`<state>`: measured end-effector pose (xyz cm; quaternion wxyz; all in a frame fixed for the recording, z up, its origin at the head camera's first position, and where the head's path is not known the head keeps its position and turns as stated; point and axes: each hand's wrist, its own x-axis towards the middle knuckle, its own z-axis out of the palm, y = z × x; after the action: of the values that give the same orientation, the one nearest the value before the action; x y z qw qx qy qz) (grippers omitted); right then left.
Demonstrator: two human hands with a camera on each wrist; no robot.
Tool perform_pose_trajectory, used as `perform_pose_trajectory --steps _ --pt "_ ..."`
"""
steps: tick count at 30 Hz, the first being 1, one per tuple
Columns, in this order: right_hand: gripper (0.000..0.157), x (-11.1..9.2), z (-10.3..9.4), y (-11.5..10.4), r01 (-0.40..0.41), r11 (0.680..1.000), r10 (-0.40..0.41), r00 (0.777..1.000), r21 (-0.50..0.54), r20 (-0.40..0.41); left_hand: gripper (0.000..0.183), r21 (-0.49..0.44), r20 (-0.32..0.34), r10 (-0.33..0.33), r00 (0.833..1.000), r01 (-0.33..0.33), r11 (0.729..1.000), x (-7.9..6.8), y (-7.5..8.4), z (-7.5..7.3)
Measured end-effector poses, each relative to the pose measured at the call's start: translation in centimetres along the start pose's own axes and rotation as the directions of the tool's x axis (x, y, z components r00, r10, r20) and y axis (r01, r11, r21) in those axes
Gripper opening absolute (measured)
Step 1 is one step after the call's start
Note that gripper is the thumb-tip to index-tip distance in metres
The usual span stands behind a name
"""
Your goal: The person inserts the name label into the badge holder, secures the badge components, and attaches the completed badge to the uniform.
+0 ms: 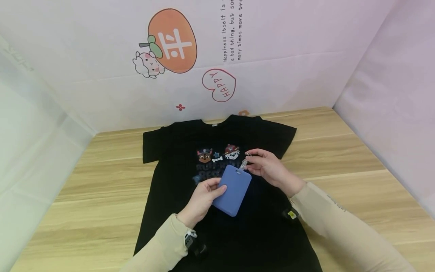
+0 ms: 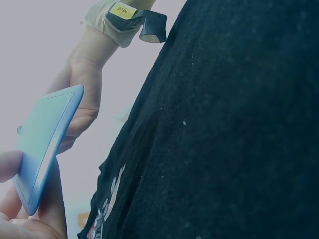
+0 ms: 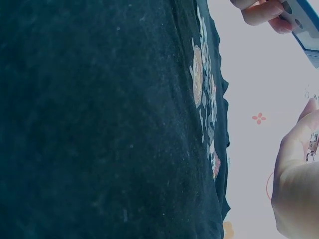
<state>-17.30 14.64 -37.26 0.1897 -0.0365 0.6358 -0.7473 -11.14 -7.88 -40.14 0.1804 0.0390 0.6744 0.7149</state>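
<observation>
A blue badge holder (image 1: 234, 190) is held tilted above a black T-shirt (image 1: 173, 204). My left hand (image 1: 204, 198) pinches its left edge, thumb on the front face and fingers behind, as the left wrist view also shows. At the holder's slotted top end, my right hand (image 1: 268, 168) pinches the small metal and clear clip (image 1: 243, 164) with thumb and fingertips. In the right wrist view the clip (image 3: 313, 143) shows beside the right hand (image 3: 299, 174), and part of the holder (image 3: 305, 25) appears at the top corner with left fingers on it.
The T-shirt lies spread on a wood-grain table (image 1: 95, 189), its neck toward the back and cartoon dog prints (image 1: 205, 155) on its chest. A white printed backdrop (image 1: 272, 79) stands behind, with white side walls (image 1: 391, 113) at left and right.
</observation>
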Motion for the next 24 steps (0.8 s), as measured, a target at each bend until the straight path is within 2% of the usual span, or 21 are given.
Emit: perform_pose_trajectory --steps 24 --pt "0.010 -0.56 0.63 -0.39 -0.003 0.999 0.002 1.000 0.038 0.027 0.031 0.027 -0.006 0.003 1.000 -0.003 1.000 -0.27 -0.04 0.00"
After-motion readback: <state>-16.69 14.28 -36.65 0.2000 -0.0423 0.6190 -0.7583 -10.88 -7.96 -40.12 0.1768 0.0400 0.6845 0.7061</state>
